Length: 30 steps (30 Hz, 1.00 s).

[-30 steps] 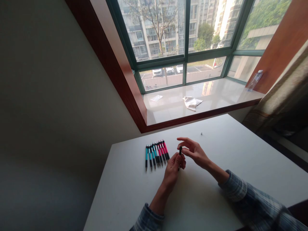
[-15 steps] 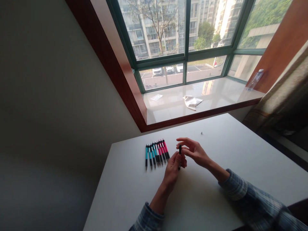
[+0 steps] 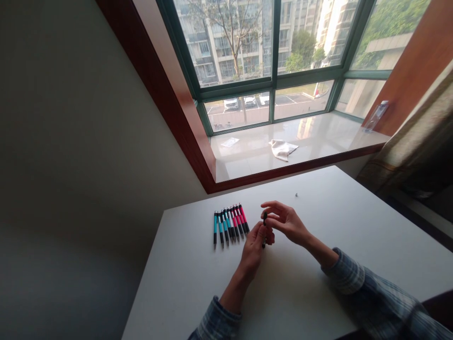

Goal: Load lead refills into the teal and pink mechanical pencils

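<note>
Pale surface (image 3: 184, 283) under the window (image 3: 233, 47), row of pens (image 3: 230, 225) just beside; barely anything's changed, my left hand (image 3: 253, 250) still grips a dark pen (image 3: 264, 219), right hand (image 3: 286, 224) pinching its top, hands together.

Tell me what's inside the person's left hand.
A dark, slim piece, perhaps part of a pen, passes through the left hand. Its top and lower tip show; the fingers cover its middle, so its shape there cannot be seen.

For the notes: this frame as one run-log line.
left hand: holds black pen piece | right hand: at its top end | nearby: row of teal and pink pens on white table
</note>
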Each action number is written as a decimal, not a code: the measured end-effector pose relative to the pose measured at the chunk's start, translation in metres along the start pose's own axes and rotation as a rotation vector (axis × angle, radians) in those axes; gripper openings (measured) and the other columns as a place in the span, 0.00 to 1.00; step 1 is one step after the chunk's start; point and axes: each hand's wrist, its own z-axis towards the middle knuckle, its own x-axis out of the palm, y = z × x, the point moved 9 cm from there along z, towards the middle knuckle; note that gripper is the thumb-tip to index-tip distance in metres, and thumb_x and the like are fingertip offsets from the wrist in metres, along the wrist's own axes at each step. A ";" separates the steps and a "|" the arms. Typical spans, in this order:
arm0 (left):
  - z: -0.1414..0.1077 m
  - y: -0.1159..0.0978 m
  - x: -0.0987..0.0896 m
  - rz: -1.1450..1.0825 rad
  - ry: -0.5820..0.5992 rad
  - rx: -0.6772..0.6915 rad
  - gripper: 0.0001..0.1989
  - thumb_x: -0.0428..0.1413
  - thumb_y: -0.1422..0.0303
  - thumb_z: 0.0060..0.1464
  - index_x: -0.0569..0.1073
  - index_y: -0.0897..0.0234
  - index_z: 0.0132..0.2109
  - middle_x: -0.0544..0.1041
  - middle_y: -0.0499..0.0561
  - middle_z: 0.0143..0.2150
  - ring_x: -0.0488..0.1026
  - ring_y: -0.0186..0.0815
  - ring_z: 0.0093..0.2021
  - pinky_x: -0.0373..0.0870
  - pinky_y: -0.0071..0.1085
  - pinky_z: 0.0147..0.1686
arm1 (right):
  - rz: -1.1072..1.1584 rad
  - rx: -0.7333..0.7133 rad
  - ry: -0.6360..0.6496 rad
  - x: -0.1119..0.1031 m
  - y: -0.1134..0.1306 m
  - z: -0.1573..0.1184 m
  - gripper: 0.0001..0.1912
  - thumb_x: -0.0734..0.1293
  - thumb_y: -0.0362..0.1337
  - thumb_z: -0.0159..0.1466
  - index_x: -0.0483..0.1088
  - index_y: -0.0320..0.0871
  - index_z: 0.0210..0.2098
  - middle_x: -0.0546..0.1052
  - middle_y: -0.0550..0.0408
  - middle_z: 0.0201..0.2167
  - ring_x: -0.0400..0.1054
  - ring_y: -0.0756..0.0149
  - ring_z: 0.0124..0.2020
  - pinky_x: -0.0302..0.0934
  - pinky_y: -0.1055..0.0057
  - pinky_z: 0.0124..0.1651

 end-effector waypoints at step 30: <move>0.000 -0.003 0.007 0.080 0.123 0.027 0.22 0.48 0.51 0.68 0.75 0.65 0.47 0.72 0.50 0.34 0.67 0.37 0.38 0.64 0.35 0.46 | 0.075 -0.111 -0.145 -0.024 0.053 -0.004 0.24 0.74 0.42 0.65 0.70 0.49 0.59 0.82 0.48 0.44 0.76 0.54 0.49 0.71 0.53 0.54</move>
